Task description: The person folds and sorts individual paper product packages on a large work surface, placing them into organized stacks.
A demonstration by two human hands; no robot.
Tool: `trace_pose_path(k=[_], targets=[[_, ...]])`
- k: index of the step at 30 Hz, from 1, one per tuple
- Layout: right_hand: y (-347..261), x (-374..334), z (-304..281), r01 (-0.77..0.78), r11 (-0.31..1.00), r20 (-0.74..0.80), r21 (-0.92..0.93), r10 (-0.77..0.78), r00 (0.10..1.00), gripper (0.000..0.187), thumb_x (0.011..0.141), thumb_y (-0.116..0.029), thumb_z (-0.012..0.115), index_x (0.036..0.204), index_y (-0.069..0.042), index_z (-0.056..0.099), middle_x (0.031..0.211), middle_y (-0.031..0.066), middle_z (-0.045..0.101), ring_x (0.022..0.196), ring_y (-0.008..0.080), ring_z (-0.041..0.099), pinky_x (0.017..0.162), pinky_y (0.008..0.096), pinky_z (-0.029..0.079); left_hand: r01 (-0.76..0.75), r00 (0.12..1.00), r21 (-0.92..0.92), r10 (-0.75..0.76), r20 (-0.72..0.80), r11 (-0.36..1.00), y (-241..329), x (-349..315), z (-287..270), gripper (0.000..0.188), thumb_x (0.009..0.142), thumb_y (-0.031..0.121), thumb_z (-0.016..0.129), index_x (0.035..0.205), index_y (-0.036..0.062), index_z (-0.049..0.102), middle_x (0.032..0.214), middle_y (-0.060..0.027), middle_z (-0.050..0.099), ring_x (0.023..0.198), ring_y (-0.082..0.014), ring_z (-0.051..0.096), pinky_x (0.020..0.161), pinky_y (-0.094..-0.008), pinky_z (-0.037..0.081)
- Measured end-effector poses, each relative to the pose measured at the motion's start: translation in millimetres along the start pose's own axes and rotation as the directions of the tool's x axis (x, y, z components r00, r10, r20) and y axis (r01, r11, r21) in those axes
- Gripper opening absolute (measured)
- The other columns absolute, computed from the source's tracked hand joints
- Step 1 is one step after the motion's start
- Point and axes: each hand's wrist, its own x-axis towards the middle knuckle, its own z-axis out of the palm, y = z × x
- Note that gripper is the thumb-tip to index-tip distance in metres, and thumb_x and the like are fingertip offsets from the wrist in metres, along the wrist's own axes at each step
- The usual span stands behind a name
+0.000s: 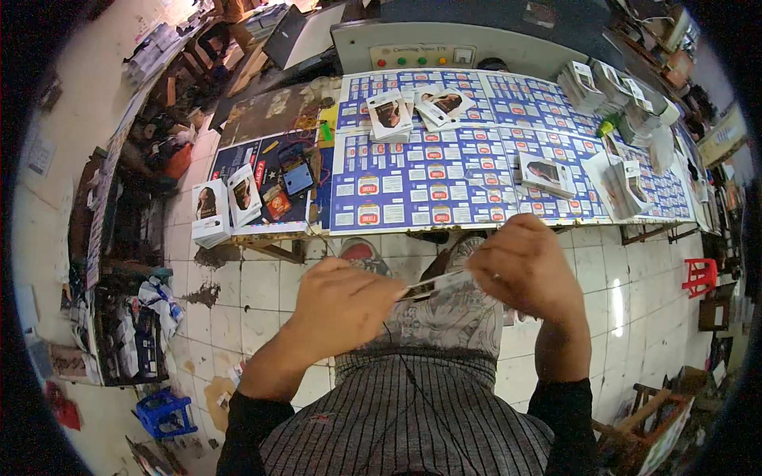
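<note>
Hands, left [345,305] and right [528,266], pinch a flat card [436,283] (edge-on, its face hidden).

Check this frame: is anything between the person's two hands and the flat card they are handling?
Nothing visible: the left hand and right hand both already hold the flat card at its ends, above the lap.

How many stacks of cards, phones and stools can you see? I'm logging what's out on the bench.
Card stacks on the left end of the table: 2
Card stacks at the table's middle: 3
Phone: 1
Red stool: 1
Total: 7
The stacks at the far right blur together, so they are left out.
</note>
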Motion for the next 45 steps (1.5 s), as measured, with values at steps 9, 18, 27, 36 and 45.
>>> trace_pose_path(k=[9, 18, 27, 36, 45], targets=[[-3, -33, 44, -0.337, 0.807, -0.396, 0.485, 0.547, 0.738, 0.047, 0.078, -0.009, 0.080, 0.119, -0.002, 0.058, 0.117, 0.0155, 0.058, 0.108, 0.0268, 0.058, 0.092, 0.0352, 0.047, 0.252, 0.946, -0.198, -0.285, -0.157, 0.947, -8, -4, 14, 0.008, 0.088, 0.012, 0.069, 0.092, 0.0069, 0.073, 0.071, -0.0082, 0.069, 0.060, -0.0241, 0.066, 0.059, -0.0343, 0.048], [-51, -21, 115, -0.082, -0.155, 0.175, 0.985, 0.828, 0.533, 0.043, 0.090, -0.009, 0.071, 0.126, 0.000, 0.051, 0.114, 0.0099, 0.064, 0.101, 0.0177, 0.063, 0.089, 0.0322, 0.051, 0.506, 0.789, -0.693, -0.601, 0.130, 0.514, 6, -11, 54, 0.022, 0.100, 0.015, 0.061, 0.111, -0.0031, 0.068, 0.087, -0.0060, 0.071, 0.073, -0.0067, 0.059, 0.065, -0.0231, 0.047], [-48, -30, 116, -0.135, 0.061, 0.043, 0.989, 0.755, 0.655, 0.050, 0.092, -0.002, 0.065, 0.137, 0.000, 0.042, 0.122, 0.0125, 0.062, 0.111, 0.0170, 0.060, 0.095, 0.0316, 0.049, 0.525, 0.800, -0.638, -0.583, 0.144, 0.563, 17, 4, 43, 0.026, 0.101, 0.018, 0.057, 0.110, -0.0032, 0.069, 0.068, 0.0001, 0.061, 0.063, -0.0030, 0.051, 0.056, -0.0235, 0.042], [-50, -33, 119, -0.127, 0.127, -0.020, 0.984, 0.781, 0.624, 0.076, 0.091, 0.003, 0.064, 0.153, 0.002, 0.020, 0.131, 0.0162, 0.056, 0.115, 0.0190, 0.058, 0.098, 0.0329, 0.048, 0.479, 0.801, -0.640, -0.598, 0.039, 0.600, 26, 6, 47, 0.023, 0.100, 0.016, 0.057, 0.101, -0.0032, 0.070, 0.062, -0.0005, 0.057, 0.055, -0.0047, 0.046, 0.051, -0.0260, 0.039], [-36, -45, 127, -0.318, -0.024, 0.228, 0.948, 0.749, 0.622, 0.023, 0.096, -0.022, 0.067, 0.099, -0.001, 0.073, 0.088, -0.0004, 0.070, 0.084, 0.0059, 0.059, 0.075, 0.0233, 0.047, 0.501, 0.671, -0.774, -0.739, 0.064, 0.388, -5, -4, 74, 0.024, 0.103, 0.018, 0.054, 0.100, -0.0027, 0.066, 0.079, -0.0048, 0.064, 0.075, -0.0093, 0.054, 0.069, -0.0284, 0.045]])
